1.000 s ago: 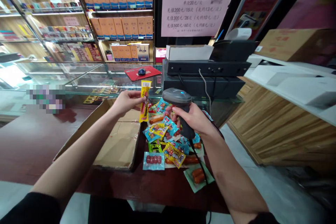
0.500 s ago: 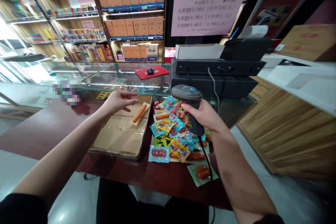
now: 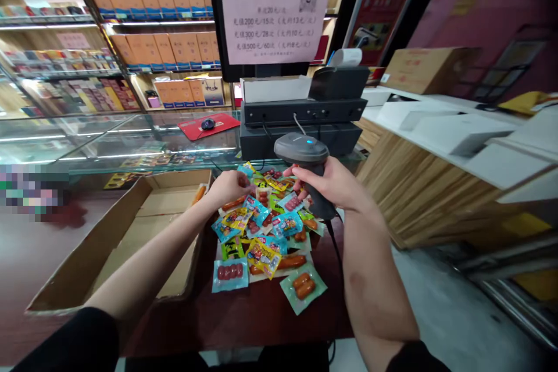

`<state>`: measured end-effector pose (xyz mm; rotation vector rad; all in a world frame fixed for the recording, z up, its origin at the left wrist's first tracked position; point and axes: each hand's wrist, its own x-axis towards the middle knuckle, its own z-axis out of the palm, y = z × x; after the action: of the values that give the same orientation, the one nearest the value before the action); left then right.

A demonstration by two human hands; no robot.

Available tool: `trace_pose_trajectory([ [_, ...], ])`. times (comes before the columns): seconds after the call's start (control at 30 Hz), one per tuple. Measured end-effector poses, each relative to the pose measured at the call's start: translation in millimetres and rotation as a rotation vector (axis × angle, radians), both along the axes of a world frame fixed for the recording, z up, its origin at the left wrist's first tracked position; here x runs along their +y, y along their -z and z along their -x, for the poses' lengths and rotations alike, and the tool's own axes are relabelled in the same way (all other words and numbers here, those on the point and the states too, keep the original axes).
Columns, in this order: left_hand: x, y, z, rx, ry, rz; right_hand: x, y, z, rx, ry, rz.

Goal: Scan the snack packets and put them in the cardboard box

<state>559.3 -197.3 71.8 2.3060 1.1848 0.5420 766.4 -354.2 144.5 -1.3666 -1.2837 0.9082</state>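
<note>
My right hand (image 3: pixel 333 183) is wrapped around the handle of a grey barcode scanner (image 3: pixel 301 148), whose top shows a blue light. The scanner is held over the right side of a pile of snack packets (image 3: pixel 261 224), and its cable hangs down. My left hand (image 3: pixel 231 189) is at the pile's upper left edge, fingers curled together among the packets; what is in them is mostly hidden. Small sausages show through several clear wrappers, such as the green packet (image 3: pixel 304 288) at the front. Left of the pile, a shallow cardboard box (image 3: pixel 126 244) holds one sausage packet (image 3: pixel 199 194), partly behind my left wrist.
Behind the pile stand a black cash drawer (image 3: pixel 300 138) and a receipt printer (image 3: pixel 340 82), below a monitor with a pink paper sign (image 3: pixel 272 17). A mouse (image 3: pixel 208 124) rests on a red mat on the glass counter. White lidded bins (image 3: pixel 462 131) stand to the right.
My left hand has moved from above the cardboard box to the packet pile, and its fingers have closed. The scanner stays in my right hand. The view has turned right.
</note>
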Motion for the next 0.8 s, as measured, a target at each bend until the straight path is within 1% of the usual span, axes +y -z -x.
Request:
trace_pose_trajectory([
  [0.07, 0, 10.8, -5, 0.076, -0.014, -0.059, -1, 0.5, -3, -0.008, 0.001, -0.023],
  [0.13, 1, 20.9, -8, 0.079, -0.035, -0.075, -2, 1.2, -5, -0.012, -0.008, -0.037],
  [0.2, 2, 28.7, -9, 0.055, -0.028, -0.059, -2, 1.9, -7, -0.015, -0.019, -0.048],
  [0.27, 5, 33.0, -9, 0.043, -0.001, -0.031, -3, 2.2, -8, -0.018, -0.018, -0.047],
  [0.37, 7, 33.6, -10, 0.022, 0.009, 0.012, -4, 2.0, -8, -0.009, -0.009, -0.043],
  [0.43, 8, 30.6, -9, -0.043, 0.018, 0.093, -3, 2.0, -7, -0.001, -0.003, -0.041],
  [0.53, 9, 19.5, 2, -0.211, 0.066, 0.293, 0, 4.2, -2, 0.009, -0.027, -0.01],
  [0.6, 8, 7.3, 16, -0.334, 0.067, 0.386, 4, 8.8, 7, 0.031, -0.051, 0.023],
  [0.67, 4, -6.9, 33, -0.413, 0.077, 0.433, 8, 16.5, 19, 0.076, -0.06, 0.032],
  [0.73, -3, -18.7, 52, -0.433, 0.13, 0.47, 10, 26.1, 33, 0.117, -0.062, 0.038],
  [0.8, -8, -24.0, 66, -0.431, 0.179, 0.506, 8, 35.2, 47, 0.104, -0.067, 0.092],
])
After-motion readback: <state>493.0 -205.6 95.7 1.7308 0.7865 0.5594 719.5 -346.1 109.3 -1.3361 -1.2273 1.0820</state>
